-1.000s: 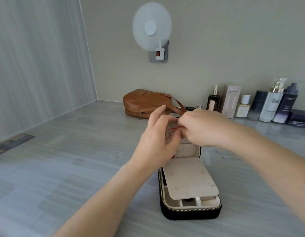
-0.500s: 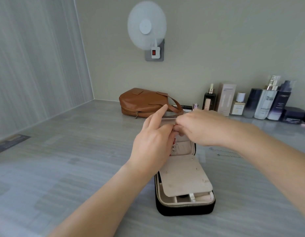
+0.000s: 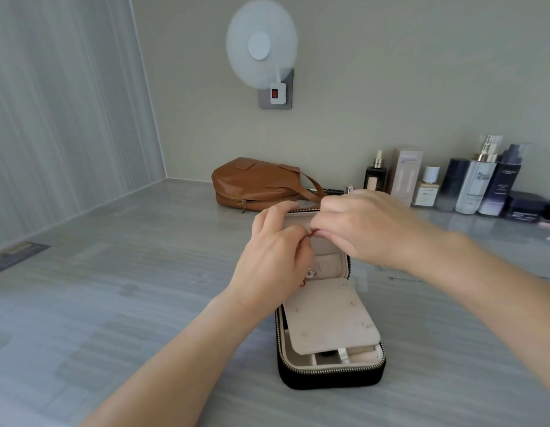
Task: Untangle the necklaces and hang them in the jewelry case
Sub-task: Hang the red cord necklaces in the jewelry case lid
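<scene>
A black zippered jewelry case (image 3: 330, 375) lies open on the grey counter, its beige lid (image 3: 329, 263) standing upright and a beige flap (image 3: 329, 318) folded over the lower tray. My left hand (image 3: 273, 263) and my right hand (image 3: 369, 229) meet in front of the upright lid. Both pinch a thin red cord necklace (image 3: 313, 233) between their fingertips. A small silver pendant (image 3: 310, 274) and a bit of red cord hang below my left hand, against the lid. A thin silver chain (image 3: 400, 277) lies on the counter to the right of the case.
A brown leather bag (image 3: 258, 184) lies behind the case. Cosmetic bottles and boxes (image 3: 471, 186) line the back wall at the right. A white fan (image 3: 261, 46) hangs on the wall above a socket. The wall corner closes off the left side.
Both hands have dropped lower and closer to the upright lid with the red cord. Less of the cord shows between the fingers than a second ago.
</scene>
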